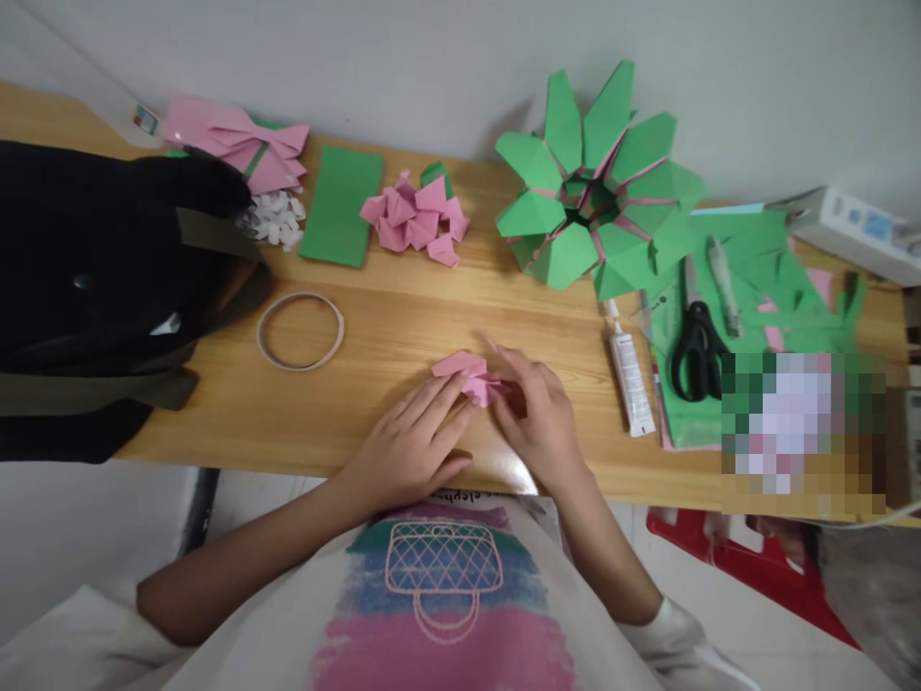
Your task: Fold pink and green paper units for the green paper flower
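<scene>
A small folded pink paper piece [471, 376] lies on the wooden table near its front edge, between both hands. My left hand [421, 437] rests palm down with its fingertips on the left part of the pink piece, fingers extended and the thumb apart. My right hand [536, 413] is at the piece's right side, thumb and fingers curved around its right end; whether they pinch it is hard to tell. Behind them sits a cluster of folded pink pieces [413, 219], beside a green paper rectangle [342, 206].
A green and pink paper flower form [597, 197] stands at the back. A glue tube [631, 379], black scissors [696, 350] and green sheets [755, 240] lie right. A tape ring [300, 366], white paper bits [275, 219] and a black bag [107, 288] are left.
</scene>
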### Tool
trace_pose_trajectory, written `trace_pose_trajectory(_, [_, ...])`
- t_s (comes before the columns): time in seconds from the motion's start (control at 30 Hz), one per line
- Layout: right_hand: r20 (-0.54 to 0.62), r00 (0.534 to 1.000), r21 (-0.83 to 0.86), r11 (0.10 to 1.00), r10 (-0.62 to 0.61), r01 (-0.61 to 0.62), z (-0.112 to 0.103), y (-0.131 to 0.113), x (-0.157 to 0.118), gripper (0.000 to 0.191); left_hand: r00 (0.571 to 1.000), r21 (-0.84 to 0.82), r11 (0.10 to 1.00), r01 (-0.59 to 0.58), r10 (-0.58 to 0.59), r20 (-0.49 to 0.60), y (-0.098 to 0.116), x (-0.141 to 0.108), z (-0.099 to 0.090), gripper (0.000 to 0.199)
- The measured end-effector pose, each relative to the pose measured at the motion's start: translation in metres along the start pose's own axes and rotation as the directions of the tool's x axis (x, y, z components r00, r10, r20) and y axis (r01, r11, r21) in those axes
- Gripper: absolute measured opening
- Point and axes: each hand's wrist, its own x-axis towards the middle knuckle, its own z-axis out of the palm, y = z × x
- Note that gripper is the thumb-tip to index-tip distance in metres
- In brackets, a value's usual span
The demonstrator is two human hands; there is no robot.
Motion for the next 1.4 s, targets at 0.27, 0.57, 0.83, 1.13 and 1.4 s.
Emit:
trace_pose_trajectory(0.27, [-0.064, 0.995, -0.082, 0.994, -0.072, 0.066, 0.004, 0.001, -0.003, 0.043, 0.999, 0.055, 0.998, -0.026, 0.024, 0.032, 0.001, 0.005, -0.001, 0.057])
trace_pose_trajectory(0.57, [-0.089, 0.986, -0.097, 0.986, -0.142, 0.134, -0.001, 0.001, -0.004, 0.046, 0.998, 0.15, 0.987, -0.052, 0.055, -0.018, 0.0, 0.006, 0.0, 0.053])
trace_pose_trajectory(0.83, [0.021, 0.983, -0.011, 0.984, -0.18, 0.18, -0.006, 0.005, 0.0, 0.058, 0.997, 0.126, 0.99, -0.07, 0.072, -0.012, -0.002, 0.006, 0.002, 0.056])
trace_pose_trajectory(1.13, [0.135, 0.951, -0.062, 0.956, -0.277, 0.287, -0.008, 0.014, 0.01, 0.056, 0.998, 0.147, 0.987, -0.06, 0.062, -0.004, 0.0, 0.004, 0.0, 0.056])
trace_pose_trajectory(1.4, [0.126, 0.95, -0.065, 0.953, -0.286, 0.296, -0.008, 0.012, 0.011, 0.053, 0.998, 0.21, 0.977, -0.031, 0.042, -0.049, 0.004, 0.001, 0.001, 0.053])
